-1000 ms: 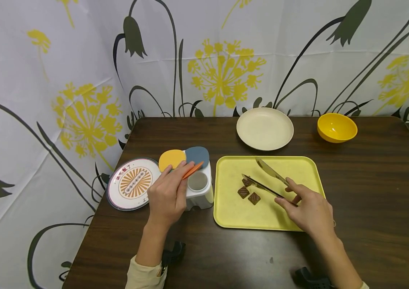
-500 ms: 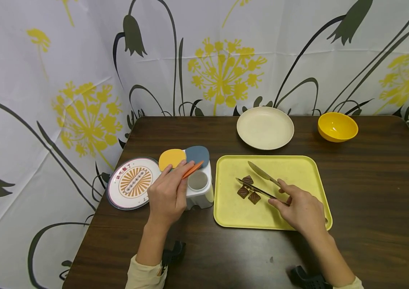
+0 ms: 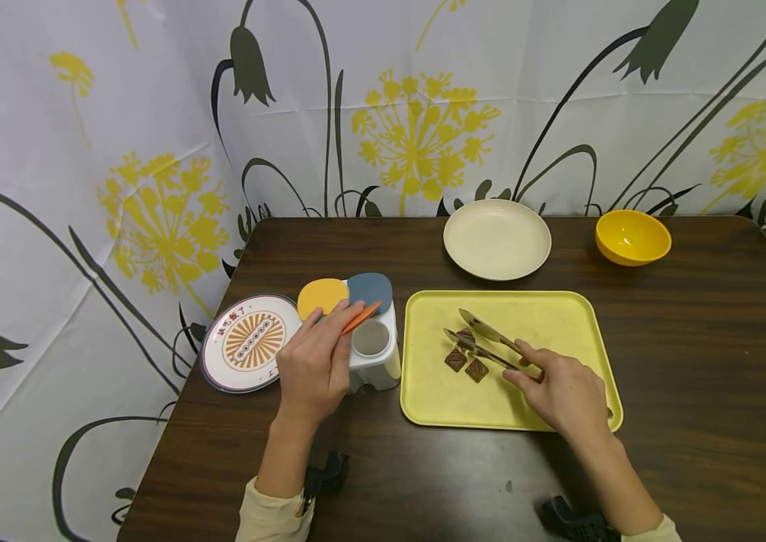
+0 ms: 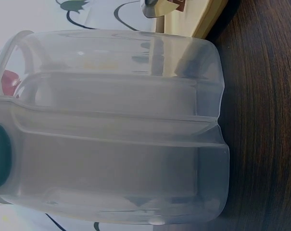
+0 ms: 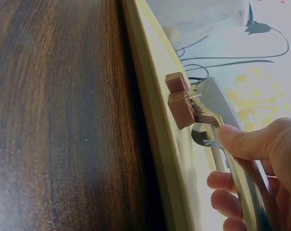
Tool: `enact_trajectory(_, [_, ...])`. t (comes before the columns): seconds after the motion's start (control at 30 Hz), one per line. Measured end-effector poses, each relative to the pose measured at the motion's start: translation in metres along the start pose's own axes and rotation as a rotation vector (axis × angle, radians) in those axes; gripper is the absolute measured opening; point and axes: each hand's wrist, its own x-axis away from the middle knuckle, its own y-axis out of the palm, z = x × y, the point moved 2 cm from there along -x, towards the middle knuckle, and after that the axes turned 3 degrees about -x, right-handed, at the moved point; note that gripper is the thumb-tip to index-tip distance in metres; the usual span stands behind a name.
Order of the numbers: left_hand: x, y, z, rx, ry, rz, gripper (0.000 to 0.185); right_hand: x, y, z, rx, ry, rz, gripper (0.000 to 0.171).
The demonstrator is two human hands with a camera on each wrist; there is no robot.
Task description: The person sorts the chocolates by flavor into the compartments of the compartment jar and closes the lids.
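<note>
Right hand (image 3: 562, 391) gripping tongs (image 3: 484, 340), long axis diagonal, tips pointing up-left over chocolates (image 3: 466, 365), left hand (image 3: 315, 361) pinching orange tool (image 3: 361, 318)

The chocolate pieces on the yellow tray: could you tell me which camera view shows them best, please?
The head view: all three chocolate pieces show on the tray, by the tongs. The right wrist view shows two edge-on; the left wrist, barely a sliver.

A staged recording corner: a flower-printed curtain (image 3: 85, 188) fills the frame's upper half behind a dark wooden table (image 3: 694, 361).
</note>
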Motion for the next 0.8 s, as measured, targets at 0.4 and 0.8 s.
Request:
enact_trajectory(0.4, [0.0001, 0.0, 0.0001, -0.003, -0.006, -0.014, 0.038, -0.0003, -0.0009, -0.0014, 0.018, -0.033, 0.038, 0.039])
enact_trajectory(0.8, [0.0011, 0.0012, -0.0008, -0.009, -0.009, -0.011, 0.035, -0.0012, -0.0035, -0.0012, 0.001, -0.117, 0.134, 0.036])
